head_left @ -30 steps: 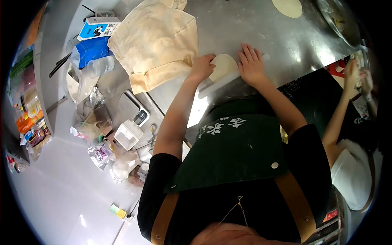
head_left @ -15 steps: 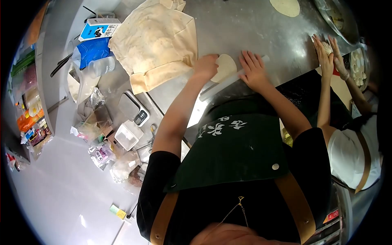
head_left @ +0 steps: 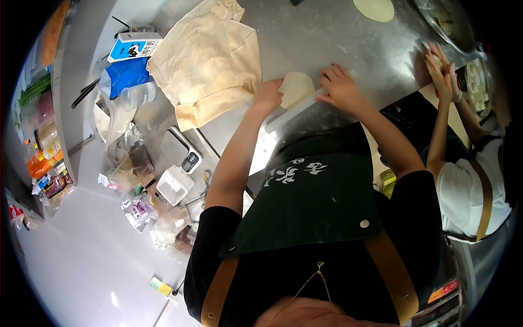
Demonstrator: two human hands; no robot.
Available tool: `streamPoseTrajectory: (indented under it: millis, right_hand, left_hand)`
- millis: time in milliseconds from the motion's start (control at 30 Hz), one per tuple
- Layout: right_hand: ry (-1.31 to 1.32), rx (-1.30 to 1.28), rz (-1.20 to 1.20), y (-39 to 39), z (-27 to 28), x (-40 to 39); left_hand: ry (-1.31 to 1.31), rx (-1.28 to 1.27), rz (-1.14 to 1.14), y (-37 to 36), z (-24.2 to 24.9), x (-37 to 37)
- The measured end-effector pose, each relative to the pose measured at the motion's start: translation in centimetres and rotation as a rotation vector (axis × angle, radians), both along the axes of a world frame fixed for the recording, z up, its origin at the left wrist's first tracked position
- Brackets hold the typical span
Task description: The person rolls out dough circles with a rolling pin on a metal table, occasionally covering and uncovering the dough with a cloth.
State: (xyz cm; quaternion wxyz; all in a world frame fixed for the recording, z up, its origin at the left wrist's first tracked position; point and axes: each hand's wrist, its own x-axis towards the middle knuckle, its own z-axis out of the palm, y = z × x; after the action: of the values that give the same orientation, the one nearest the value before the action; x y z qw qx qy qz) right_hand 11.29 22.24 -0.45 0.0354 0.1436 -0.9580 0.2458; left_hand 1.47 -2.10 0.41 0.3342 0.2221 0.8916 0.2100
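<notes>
A thin round dough wrapper (head_left: 297, 89) lies on the metal worktop in front of me. My left hand (head_left: 268, 96) is closed at its left edge, thumb and fingers pinching the rim. Across the near side of the wrapper runs a whitish rolling pin (head_left: 294, 115), slanting up to the right. My right hand (head_left: 339, 88) bends over its right part with curled fingers. Left of the wrapper, a cream cloth (head_left: 210, 62) covers lumpy shapes. Another flat dough round (head_left: 375, 8) rests farther back on the worktop.
On the right, a co-worker's hands (head_left: 442, 73) press together around pale dough, beside a tray of shaped pieces (head_left: 478, 90). A large metal bowl (head_left: 444, 24) stands behind. At left are a milk carton (head_left: 134, 47), a kitchen scale (head_left: 181, 151) and a plastic tub (head_left: 174, 185).
My right hand has gone from flat, spread fingers to curled ones on the rolling pin. My left hand stays at the wrapper's edge. The co-worker's hands have come closer together.
</notes>
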Motion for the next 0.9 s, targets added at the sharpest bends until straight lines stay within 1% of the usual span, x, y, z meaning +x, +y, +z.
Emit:
streamPoseTrajectory:
  millis: [67,167,233,300,400,467,600,733,800,900]
  right_hand:
    - [-0.011,0.03,-0.127,-1.6,-0.9,-0.9]
    - [0.133,0.128,-0.278,-3.3,-2.6,-1.6]
    - [0.108,0.115,-0.28,-3.4,-3.5,0.2]
    - [0.076,0.141,-0.292,-3.0,-3.6,0.2]
    - [0.007,0.192,-0.324,-3.9,-3.2,-1.8]
    - [0.008,0.205,-0.342,-4.3,-2.6,-4.9]
    - [0.04,0.189,-0.261,-3.4,-3.3,-2.0]
    - [0.003,0.093,-0.154,-1.9,-2.5,3.4]
    - [-0.019,0.079,-0.084,-0.7,-2.7,4.4]
    - [-0.087,0.078,-0.002,0.7,-1.9,4.8]
  left_hand:
    - [-0.042,0.002,0.038,0.0,-0.1,-0.2]
    - [-0.072,0.057,0.08,0.3,-0.3,-0.5]
    - [-0.104,0.081,0.123,0.3,0.1,-0.6]
    - [-0.156,0.096,0.185,0.9,0.5,-1.1]
    - [-0.188,0.316,0.221,1.0,-0.8,-1.7]
    - [-0.219,0.247,0.184,1.2,-1.2,-2.5]
    - [-0.204,0.082,0.065,1.9,-0.6,-3.2]
    - [0.011,-0.04,-0.083,2.7,0.9,-1.6]
    - [0.098,-0.12,-0.138,3.3,1.7,-0.4]
    - [0.042,0.049,-0.051,3.3,4.5,0.7]
